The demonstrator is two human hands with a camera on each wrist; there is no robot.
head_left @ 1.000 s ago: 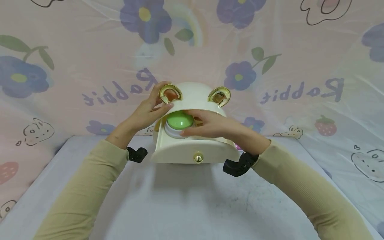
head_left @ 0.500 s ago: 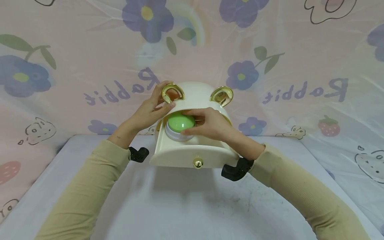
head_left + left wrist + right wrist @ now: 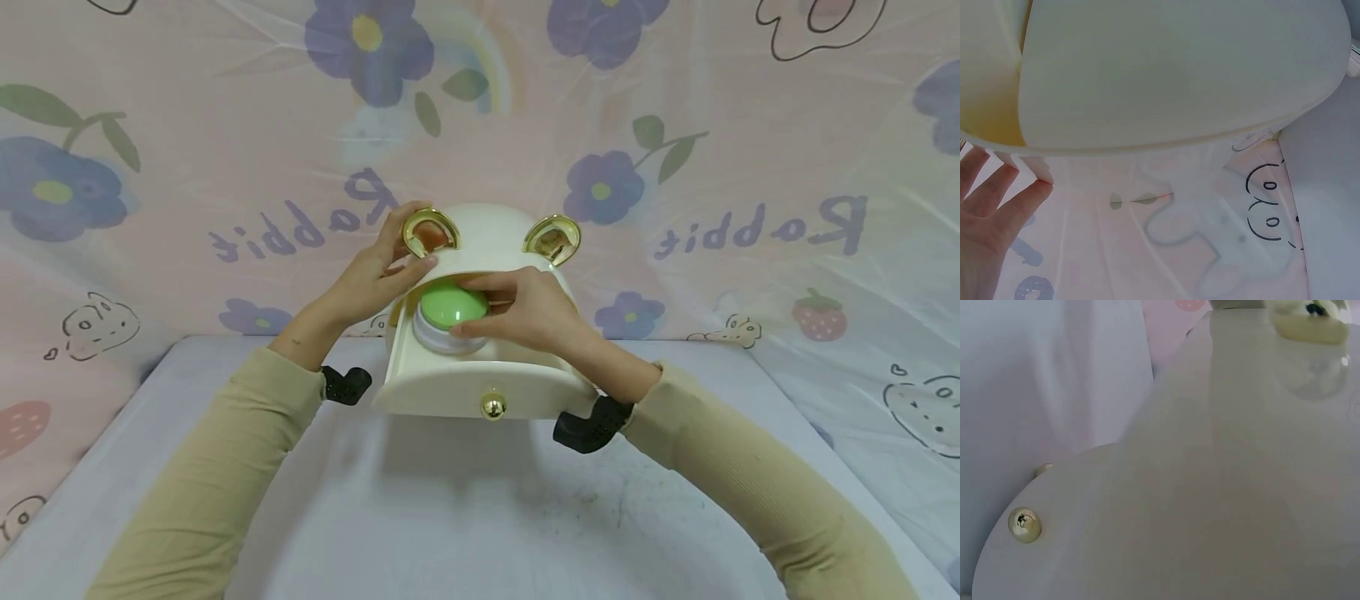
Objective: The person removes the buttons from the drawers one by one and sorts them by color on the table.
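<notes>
- The right hand [image 3: 521, 312] pinches a round, glossy green dome on a white ring-shaped base [image 3: 452, 307], its thumb low on the near side and fingers at the far edge.
- That domed piece is inside a cream-white plastic drawer [image 3: 435, 388], towards its left side; whether its base touches the drawer floor cannot be told.
- The left hand [image 3: 375, 275] holds a glossy cream-white rounded box [image 3: 491, 227] by its upper left side, its thumb below a shiny gold ring-shaped ear [image 3: 452, 227].
- The drawer juts from the box, a round gold knob [image 3: 492, 407] on its curved front.
- Beneath is a white cloth-covered table [image 3: 450, 517].
- Behind hangs a pink fabric backdrop [image 3: 491, 158] printed with purple flowers and mirrored lettering.
</notes>
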